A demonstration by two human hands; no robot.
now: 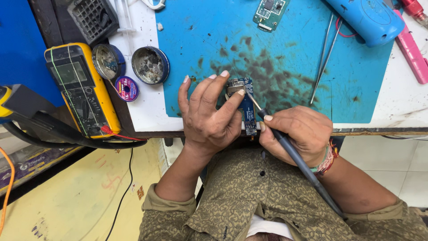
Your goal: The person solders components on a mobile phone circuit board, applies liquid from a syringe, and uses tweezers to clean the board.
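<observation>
While the left hand [209, 116] pinches the lengthwise-upright circuit board [248, 107], the right hand [296, 134] grips the soldering iron [285, 143].

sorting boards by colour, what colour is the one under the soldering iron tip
Blue. The circuit board pinned by the left hand shows best in the head view.

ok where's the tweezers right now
In the head view the tweezers lie untouched on the blue mat, up and right of the right hand, just left of the blue plastic device.
</observation>
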